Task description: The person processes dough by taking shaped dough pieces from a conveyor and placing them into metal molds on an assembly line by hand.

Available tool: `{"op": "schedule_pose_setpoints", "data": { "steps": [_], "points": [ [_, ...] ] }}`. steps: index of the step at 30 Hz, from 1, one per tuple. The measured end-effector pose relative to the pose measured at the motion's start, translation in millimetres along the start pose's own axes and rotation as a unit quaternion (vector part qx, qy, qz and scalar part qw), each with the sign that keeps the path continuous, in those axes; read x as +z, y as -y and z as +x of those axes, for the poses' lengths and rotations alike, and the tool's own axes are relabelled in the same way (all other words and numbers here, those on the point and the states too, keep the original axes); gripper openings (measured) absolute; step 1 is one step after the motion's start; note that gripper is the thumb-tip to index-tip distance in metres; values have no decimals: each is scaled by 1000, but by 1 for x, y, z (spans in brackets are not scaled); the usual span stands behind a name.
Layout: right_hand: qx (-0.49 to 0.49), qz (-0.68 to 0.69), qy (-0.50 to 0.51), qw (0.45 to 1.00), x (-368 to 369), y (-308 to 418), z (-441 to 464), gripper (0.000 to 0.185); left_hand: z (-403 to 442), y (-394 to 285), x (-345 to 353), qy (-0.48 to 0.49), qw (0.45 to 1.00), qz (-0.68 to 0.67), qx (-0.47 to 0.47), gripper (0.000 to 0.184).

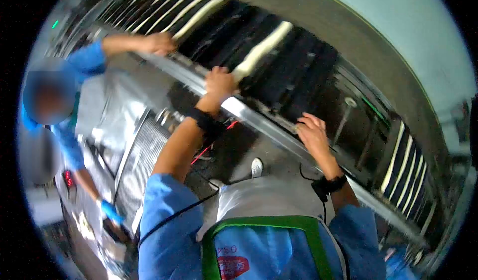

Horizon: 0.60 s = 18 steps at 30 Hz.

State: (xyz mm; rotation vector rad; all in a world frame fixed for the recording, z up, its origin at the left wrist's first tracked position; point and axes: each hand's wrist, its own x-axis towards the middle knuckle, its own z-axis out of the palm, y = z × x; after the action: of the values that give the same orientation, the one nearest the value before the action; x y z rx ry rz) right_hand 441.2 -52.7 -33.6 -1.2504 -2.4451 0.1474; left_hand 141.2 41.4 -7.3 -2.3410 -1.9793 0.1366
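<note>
My left hand (219, 84) is at the near edge of the conveyor, its fingers curled beside the near end of a long pale strip (264, 48). What lies inside those fingers is hidden. The strip rests across the black slats (294, 73) of the conveyor. Further right, my right hand (312, 131) reaches over the metal side rail (254, 115); its fingers are stretched and slightly apart, close to the edge of the black slats, with nothing visible in them. Both wrists wear black bands.
More pale strips (179, 13) lie on slats at the far left, and others (406, 165) at the right. A gap shows a frame with a round fitting (350, 102). At left, a co-worker's bare hand (159, 43) touches the conveyor edge; a blue-gloved hand (110, 211) is near a ribbed metal panel (142, 155).
</note>
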Motion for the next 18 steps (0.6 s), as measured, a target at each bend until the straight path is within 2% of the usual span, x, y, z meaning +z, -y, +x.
{"op": "schedule_pose_setpoints", "data": {
  "steps": [1,2,3,5,8,9,11,12,14,16,18],
  "points": [
    [-8,-31,-29,999,4,3,-7,11,-22,-3,-1,-22,998,-54,-4,32],
    [2,-19,-13,1000,-3,13,-11,10,-50,-3,6,-45,994,-95,-3,32],
    [-4,-66,0,998,-3,17,-16,10,-77,-3,13,-72,988,-134,-2,32],
    [9,31,-9,999,4,16,-32,9,-146,-9,17,-27,994,-100,-33,31],
    [-45,26,-4,999,14,34,-42,12,-260,7,49,-17,979,-182,-89,27],
    [-13,31,28,999,12,46,-38,12,-294,19,71,-25,972,-218,-81,26],
    [0,-27,52,998,28,25,-34,14,-346,20,70,22,950,-244,-196,26],
    [3,-34,64,997,32,16,-30,15,-373,19,81,24,945,-239,-221,26],
    [-14,-42,79,996,40,19,-22,17,-447,25,109,-6,889,-303,-344,28],
    [52,-66,116,990,47,37,-12,23,-517,29,105,-27,854,-313,-415,27],
    [40,-96,120,987,53,38,-8,25,-547,26,103,-51,837,-314,-446,26]
  ]
}}
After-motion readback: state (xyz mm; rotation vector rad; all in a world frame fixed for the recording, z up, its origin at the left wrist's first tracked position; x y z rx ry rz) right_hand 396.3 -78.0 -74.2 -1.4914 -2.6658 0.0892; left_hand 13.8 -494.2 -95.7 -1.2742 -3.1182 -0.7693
